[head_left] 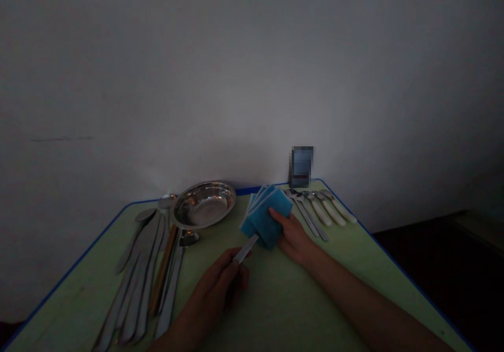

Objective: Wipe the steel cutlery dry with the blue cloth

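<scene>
Near the middle of the table, my left hand [226, 278] is closed round the flat metal handle [247, 248] of a piece of cutlery. Its far end is hidden in a folded blue cloth [265, 218] with pale edges, so I cannot tell what kind it is. My right hand [290, 234] grips that cloth from the right, thumb on top, and wraps it about the hidden end. Just beyond my right hand lie several spoons [311, 218], some with plain metal handles and some with thick cream handles [336, 213].
On the left of the green table [299, 310] lie several long metal utensils [137, 284], a brown wooden-looking stick [163, 268] and a ladle [189, 238]. A shiny steel bowl [205, 205] sits at the back. A blurred phone-like object [302, 166] leans on the wall [252, 79].
</scene>
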A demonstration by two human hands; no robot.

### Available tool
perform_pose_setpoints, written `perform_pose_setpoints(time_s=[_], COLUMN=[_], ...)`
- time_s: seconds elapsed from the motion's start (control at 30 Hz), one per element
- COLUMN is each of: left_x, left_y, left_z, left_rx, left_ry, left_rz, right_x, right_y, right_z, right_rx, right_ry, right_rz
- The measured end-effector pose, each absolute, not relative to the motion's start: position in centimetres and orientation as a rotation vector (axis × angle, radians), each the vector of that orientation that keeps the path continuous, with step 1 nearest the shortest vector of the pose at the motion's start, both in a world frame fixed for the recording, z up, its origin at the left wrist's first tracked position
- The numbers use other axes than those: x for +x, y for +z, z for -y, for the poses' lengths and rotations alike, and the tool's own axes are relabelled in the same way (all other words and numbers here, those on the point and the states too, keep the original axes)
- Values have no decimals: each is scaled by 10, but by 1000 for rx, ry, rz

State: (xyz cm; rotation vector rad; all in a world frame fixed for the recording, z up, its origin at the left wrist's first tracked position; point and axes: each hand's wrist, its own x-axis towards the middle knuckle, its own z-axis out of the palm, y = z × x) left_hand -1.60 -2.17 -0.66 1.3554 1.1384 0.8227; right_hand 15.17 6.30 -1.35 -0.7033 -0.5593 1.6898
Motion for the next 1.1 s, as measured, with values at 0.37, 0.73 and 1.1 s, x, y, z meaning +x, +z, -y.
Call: perform_pose_setpoints(time_s=[0.37,0.73,1.1], left_x=[-13,-14,-15], left_y=[-1,2,-1], left_z=[21,22,23], left_rx=[1531,1670,1649], left_ry=[665,542,547], left_rz=[-1232,-1193,-1152], right_x=[153,151,149], right_y=[-19,-15,-21], right_z=[-63,-66,-65], right_rx=[-711,-731,-804], right_ry=[1766,1680,1605], right_rz=[640,460,560])
